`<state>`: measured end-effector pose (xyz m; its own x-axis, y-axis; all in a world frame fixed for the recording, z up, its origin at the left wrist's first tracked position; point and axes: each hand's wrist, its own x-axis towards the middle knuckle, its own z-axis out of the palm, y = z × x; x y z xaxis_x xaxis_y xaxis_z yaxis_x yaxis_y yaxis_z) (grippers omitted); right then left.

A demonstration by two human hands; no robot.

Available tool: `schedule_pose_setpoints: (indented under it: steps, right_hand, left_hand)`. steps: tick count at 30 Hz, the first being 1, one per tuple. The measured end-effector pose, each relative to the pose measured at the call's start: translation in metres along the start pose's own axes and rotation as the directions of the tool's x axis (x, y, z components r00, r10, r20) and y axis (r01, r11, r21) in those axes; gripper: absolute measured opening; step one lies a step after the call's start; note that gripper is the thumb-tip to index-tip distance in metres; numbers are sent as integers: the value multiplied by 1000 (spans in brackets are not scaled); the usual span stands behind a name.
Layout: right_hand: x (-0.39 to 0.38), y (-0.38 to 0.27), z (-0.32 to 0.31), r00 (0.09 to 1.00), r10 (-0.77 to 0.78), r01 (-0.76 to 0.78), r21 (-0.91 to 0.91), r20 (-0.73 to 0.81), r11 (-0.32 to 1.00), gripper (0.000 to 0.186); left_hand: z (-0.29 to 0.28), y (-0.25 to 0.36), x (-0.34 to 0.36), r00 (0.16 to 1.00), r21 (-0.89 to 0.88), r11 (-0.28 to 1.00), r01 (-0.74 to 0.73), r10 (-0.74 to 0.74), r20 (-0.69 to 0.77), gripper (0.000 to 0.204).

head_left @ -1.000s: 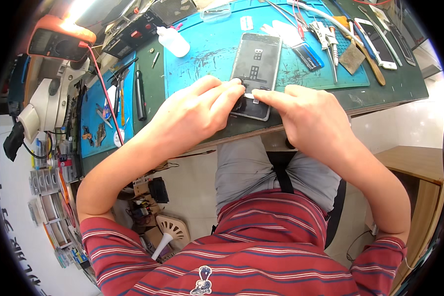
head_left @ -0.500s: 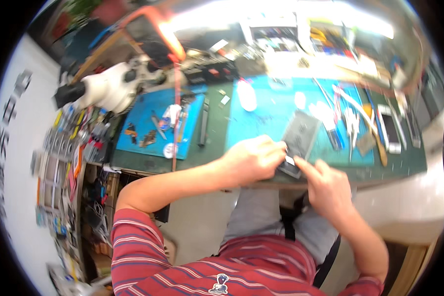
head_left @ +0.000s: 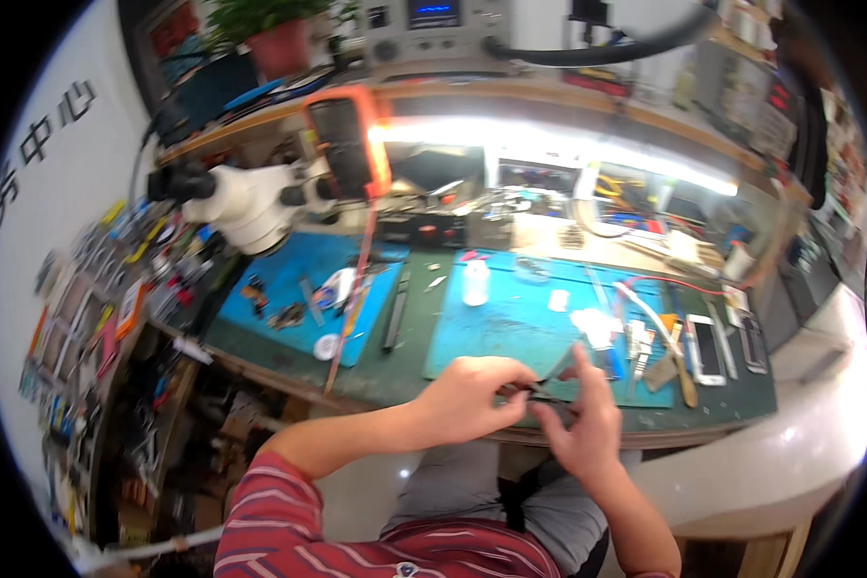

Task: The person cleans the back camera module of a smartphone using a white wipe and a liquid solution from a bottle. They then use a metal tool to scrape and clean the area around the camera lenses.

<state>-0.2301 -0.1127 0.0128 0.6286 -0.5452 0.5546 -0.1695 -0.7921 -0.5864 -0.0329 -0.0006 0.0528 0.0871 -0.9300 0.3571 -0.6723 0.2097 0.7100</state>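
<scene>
Near the front edge of the blue work mat (head_left: 491, 332), a dark, flat, phone-shaped piece (head_left: 560, 368) is tilted up between my hands, mostly hidden by my fingers. My left hand (head_left: 477, 400) is closed, thumb and fingertips pinching its near left end. On the other side, my right hand (head_left: 590, 419) grips it, index finger stretched up along the far side and thumb below. Motion blur hides whether the piece is in one part or two. A white bottle (head_left: 475, 284) stands on the mat farther back.
To the right lie tweezers and brushes, a wooden-handled brush (head_left: 686, 380) and a white phone (head_left: 706, 352). A microscope (head_left: 246, 202) stands at left, beside a smaller blue mat (head_left: 303, 289) with small parts. An orange-framed device (head_left: 352, 144) hangs from the shelf, its red cable trailing down.
The dark piece lay flat on the mat with both hands at its near end; now it is lifted and tilted between them. My view has risen, showing more of the shelf.
</scene>
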Motion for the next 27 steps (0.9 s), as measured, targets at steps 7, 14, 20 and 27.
schedule_pose_setpoints:
  steps: [7,14,20,27]
  right_hand:
    - [39,-24,-12,982,-176,166,-136,-63,977,90]
    - [59,-21,9,999,-5,17,285,-41,958,96]
    - [56,2,11,981,129,-187,507,147,842,96]
    - [49,20,1,963,203,-268,520,178,811,88]
  left_hand:
    - [-50,41,18,969,-281,929,242,-217,118,33]
    - [-63,33,49,992,-337,934,118,-98,78,27]
    - [-39,5,64,997,-259,966,-8,26,68,19]
    - [-27,-4,75,964,-121,964,-238,250,93,30]
